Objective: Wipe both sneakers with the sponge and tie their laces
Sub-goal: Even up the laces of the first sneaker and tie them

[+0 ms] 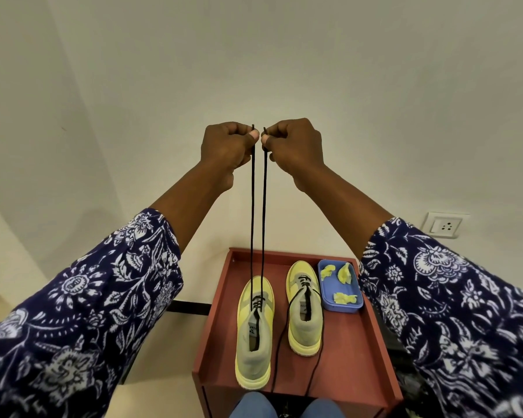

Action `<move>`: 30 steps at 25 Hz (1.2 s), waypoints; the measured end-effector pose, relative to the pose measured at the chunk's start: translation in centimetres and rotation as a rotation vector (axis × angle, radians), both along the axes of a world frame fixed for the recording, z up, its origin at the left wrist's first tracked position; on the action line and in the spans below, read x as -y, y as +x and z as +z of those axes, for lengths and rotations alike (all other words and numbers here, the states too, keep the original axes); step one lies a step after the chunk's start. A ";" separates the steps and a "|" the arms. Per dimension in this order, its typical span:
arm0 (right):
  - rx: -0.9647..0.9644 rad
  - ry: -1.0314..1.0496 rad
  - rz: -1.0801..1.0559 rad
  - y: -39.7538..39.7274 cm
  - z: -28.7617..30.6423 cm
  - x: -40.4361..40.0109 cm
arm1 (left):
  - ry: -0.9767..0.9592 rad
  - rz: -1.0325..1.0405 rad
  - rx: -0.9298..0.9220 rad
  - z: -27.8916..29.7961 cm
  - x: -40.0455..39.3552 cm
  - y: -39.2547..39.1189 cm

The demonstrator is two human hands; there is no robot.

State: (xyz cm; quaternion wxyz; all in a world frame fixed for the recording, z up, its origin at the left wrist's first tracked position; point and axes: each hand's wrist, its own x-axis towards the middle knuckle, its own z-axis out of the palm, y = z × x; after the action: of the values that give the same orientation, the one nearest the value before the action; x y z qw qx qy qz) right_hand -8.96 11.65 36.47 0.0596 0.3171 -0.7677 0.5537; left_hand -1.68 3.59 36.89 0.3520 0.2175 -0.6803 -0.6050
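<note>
Two yellow-and-grey sneakers stand side by side on a red-brown table (354, 351). The left sneaker (254, 336) has its two black lace ends (258, 212) pulled straight up and taut. My left hand (228, 146) pinches one lace end high above the shoe, and my right hand (293, 146) pinches the other, the hands almost touching. The right sneaker (304, 309) sits further back with its black laces (284, 336) loose, one strand trailing over the table toward me. Yellow sponge pieces (343, 298) lie in a blue tray (340, 306) to the right of the shoes.
The table stands against a plain white wall (375, 101). A wall socket (443, 225) is at the right. My knees in blue jeans (254, 407) are at the table's near edge. A dark object (390, 336) sits by the table's right side.
</note>
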 end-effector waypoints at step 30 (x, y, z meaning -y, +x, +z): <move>0.019 -0.052 0.016 -0.9 -0.5 0.2 | 0.009 -0.027 -0.031 -0.1 0.5 -0.3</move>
State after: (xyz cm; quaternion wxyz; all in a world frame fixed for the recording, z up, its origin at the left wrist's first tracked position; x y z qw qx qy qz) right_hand -9.83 11.43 35.97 0.0559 0.3164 -0.7510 0.5768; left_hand -2.03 3.12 36.76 0.3531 0.2007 -0.6749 -0.6161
